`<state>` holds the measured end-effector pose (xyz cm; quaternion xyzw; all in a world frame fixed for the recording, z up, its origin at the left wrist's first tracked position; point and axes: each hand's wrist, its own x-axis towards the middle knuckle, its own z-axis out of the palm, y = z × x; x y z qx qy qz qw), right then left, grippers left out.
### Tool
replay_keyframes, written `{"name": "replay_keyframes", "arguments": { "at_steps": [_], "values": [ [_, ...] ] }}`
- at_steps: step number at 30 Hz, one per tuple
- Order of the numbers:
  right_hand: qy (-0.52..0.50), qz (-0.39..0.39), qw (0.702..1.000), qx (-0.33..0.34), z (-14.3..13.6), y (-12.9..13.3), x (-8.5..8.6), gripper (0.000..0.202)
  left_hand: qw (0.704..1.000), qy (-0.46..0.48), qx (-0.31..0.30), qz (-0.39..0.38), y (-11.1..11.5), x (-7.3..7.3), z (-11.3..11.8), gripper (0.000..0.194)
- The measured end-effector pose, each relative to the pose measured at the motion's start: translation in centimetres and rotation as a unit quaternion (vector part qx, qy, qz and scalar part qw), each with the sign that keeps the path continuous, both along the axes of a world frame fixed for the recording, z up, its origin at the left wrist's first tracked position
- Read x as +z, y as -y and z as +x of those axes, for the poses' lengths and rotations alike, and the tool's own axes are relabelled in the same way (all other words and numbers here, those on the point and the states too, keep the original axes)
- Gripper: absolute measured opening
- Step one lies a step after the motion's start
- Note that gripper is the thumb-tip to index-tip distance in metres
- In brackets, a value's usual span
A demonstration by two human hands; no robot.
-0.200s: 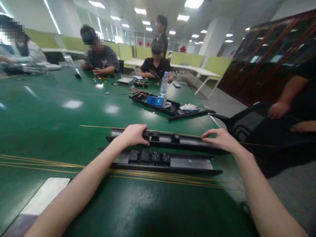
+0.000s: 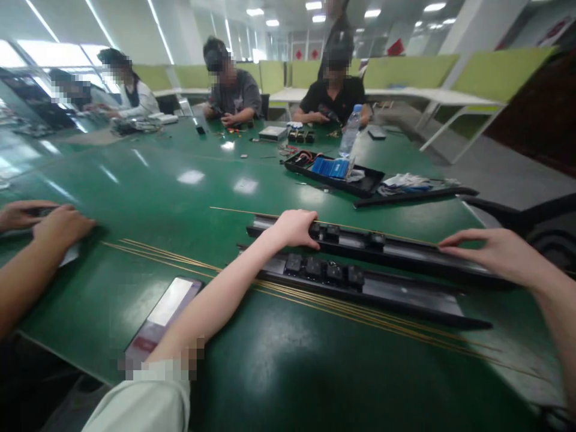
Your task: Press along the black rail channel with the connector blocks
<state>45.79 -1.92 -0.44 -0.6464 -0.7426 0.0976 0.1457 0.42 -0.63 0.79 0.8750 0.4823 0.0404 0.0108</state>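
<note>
A wide green table (image 2: 135, 198) seen from above the wearer's own outstretched arms. Two long black rails lie side by side across the table, their long axis running from left to right and slightly toward the viewer at the right end. The left hand (image 2: 294, 228) rests palm down on the left part of the far rail (image 2: 405, 255), fingers curled loosely over its top edge beside a row of small black blocks (image 2: 333, 233). The right hand (image 2: 495, 255) lies flat and narrow on the same rail's right end, fingers pointing left along it; whether it grips or only presses is hard to tell. The near rail (image 2: 382, 294) sits just in front, untouched, carrying its own blocks (image 2: 324, 271). Thin brass-coloured rods (image 2: 360, 312) lie along the table beside it. A phone (image 2: 166, 306) lies under the left forearm. Farther off stand a black tray (image 2: 355, 186) and a water bottle (image 2: 350, 135). Another person's hands (image 2: 45, 225) rest at the left edge; more people sit at the far side
</note>
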Motion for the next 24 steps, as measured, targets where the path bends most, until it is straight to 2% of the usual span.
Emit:
{"name": "replay_keyframes", "arguments": {
  "at_steps": [3,9,19,24],
  "values": [
    [-0.013,-0.037,0.999,0.006,0.4,-0.3,0.2,0.052,1.000,-0.002,0.001,0.001,-0.1,-0.1,0.1,0.063],
    [-0.011,-0.041,0.999,-0.016,-0.4,0.2,1.1,0.053,1.000,-0.002,-0.001,0.009,0.1,0.0,0.1,0.061],
    [-0.016,-0.037,0.999,0.007,0.3,-0.2,0.5,0.044,1.000,0.005,-0.015,0.008,-0.1,-0.1,-0.1,0.062],
    [-0.026,-0.034,0.999,0.026,-1.4,1.0,1.7,0.037,1.000,0.001,-0.012,0.007,0.1,0.1,-0.1,0.059]
  ]
}}
